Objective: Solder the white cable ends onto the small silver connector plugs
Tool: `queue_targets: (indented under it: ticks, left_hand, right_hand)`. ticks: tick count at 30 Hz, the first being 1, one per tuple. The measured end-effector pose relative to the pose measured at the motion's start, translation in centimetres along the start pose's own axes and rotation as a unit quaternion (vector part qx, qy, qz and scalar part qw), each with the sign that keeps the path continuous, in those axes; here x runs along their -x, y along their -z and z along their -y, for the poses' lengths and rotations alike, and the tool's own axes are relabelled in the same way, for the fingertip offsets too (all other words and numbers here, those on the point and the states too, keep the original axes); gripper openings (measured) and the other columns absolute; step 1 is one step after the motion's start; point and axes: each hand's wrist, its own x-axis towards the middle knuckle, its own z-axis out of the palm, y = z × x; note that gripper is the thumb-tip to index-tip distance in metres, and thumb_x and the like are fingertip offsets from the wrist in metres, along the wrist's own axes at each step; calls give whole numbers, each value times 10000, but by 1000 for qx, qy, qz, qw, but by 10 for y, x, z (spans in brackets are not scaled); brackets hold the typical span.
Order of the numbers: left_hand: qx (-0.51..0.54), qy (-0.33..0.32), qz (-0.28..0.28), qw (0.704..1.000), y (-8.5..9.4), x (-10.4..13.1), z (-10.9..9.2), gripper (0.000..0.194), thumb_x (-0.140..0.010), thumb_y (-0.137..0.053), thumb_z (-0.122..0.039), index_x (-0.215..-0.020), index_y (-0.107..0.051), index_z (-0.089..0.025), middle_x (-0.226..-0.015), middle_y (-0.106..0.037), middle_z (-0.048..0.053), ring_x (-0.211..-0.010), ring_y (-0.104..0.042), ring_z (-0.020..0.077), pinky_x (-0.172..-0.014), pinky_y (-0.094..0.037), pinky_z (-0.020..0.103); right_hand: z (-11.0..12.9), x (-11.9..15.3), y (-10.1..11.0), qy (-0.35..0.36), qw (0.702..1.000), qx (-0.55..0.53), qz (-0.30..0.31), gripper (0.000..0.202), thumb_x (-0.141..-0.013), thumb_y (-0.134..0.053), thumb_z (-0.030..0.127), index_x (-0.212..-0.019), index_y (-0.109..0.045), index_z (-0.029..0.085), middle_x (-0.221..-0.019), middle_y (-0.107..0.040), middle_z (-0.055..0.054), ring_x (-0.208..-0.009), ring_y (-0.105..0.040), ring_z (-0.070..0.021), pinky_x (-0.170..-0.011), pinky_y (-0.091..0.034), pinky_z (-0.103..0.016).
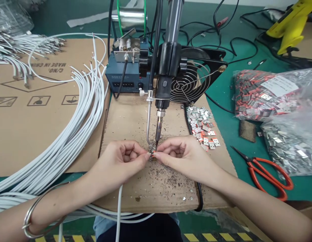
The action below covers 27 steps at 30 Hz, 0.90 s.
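Under the tip of a soldering iron [159, 129], both hands meet with pinched fingers. My left hand [124, 159] is closed on the end of a white cable [119, 211], which hangs down below the palm. My right hand [186, 156] pinches a small orange-edged connector [153, 154], mostly hidden by the fingertips. Beside the iron, a thin metal feed tube [148, 124] bends down to the same spot. The cardboard [130, 124] under the hands is littered with dark specks and solder bits.
White cables [82, 127] lie bundled at the left. Behind stand a blue solder feeder [125, 75] with a spool [132, 18] and a fan [191, 80]. Loose connectors [202, 127], bagged connectors [256, 101], red-handled cutters [269, 174] and a yellow tool [289, 28] are at the right.
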Motion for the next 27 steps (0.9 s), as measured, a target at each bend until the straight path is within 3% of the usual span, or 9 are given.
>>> queue_targets:
  ticks: [9,16,22,27]
  left_hand:
    - [-13,-13,11,1000,0,0,0,130,-741,-596,-232,-658,-605,-132,-451,-449,-84,-328,-325,21,-280,-226,133]
    - [-26,-32,6,999,0,0,0,136,-752,-587,-238,-665,-596,-134,-466,-446,-79,-335,-331,27,-288,-219,145]
    - [-28,-41,12,999,0,0,1,122,-753,-588,-227,-681,-606,-129,-467,-442,-76,-344,-316,29,-289,-211,144]
    - [-34,-54,13,998,-1,1,1,108,-754,-586,-210,-691,-613,-126,-474,-448,-71,-362,-318,30,-298,-209,139]
  right_hand:
    - [4,1,4,-6,1000,-23,20,158,-723,-663,279,-779,-680,132,-647,-655,-46,-520,-515,-94,-445,-357,-213]
    - [12,2,9,-27,996,-87,20,103,-699,-656,198,-767,-631,124,-652,-684,-46,-445,-494,-58,-363,-310,-169]
    - [10,4,9,-1,996,-88,20,97,-718,-666,218,-767,-643,138,-669,-692,-43,-550,-589,-89,-477,-431,-188]
    - [10,4,10,7,997,-80,21,100,-726,-660,227,-769,-652,137,-669,-690,-43,-573,-603,-101,-497,-442,-201]
